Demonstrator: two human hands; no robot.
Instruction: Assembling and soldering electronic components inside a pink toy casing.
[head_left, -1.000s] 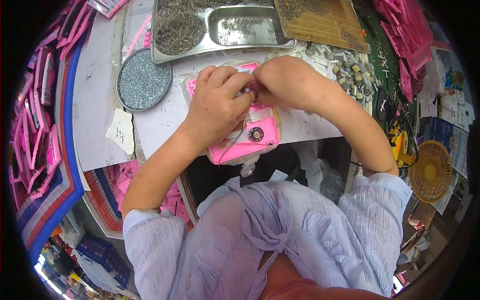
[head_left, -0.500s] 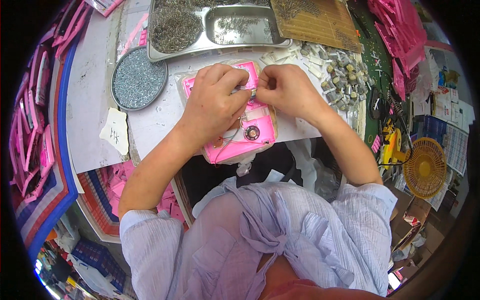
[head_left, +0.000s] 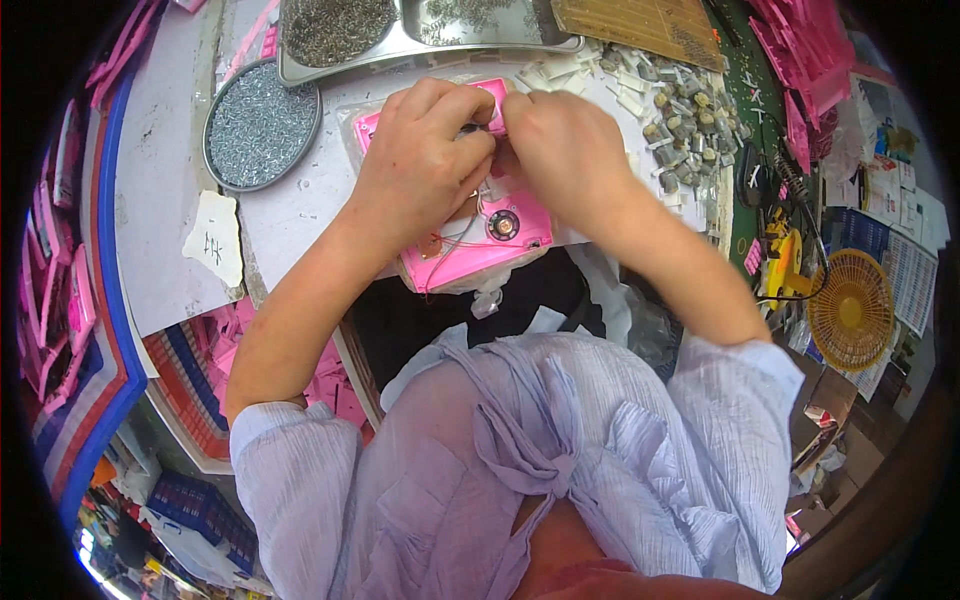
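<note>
head view: your left hand (head_left: 425, 160) and right hand (head_left: 565, 155) are curling over the pink casing (head_left: 478, 263) on the worktable (head_left: 165, 220), hiding part of it; i cannot tell whether your fingertips are gripping anything. a dish (head_left: 245, 188) of metal pieces (head_left: 265, 120) is sitting leftward, grey parts (head_left: 685, 130) rightward. handwritten marks (head_left: 212, 245) are showing on a torn white scrap (head_left: 222, 215). beyond, the view's upper edge is cutting off a metal tray (head_left: 400, 42).

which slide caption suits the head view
Left hand and right hand at work on a pink casing, with a round dish of silvery pieces to its left.
</note>
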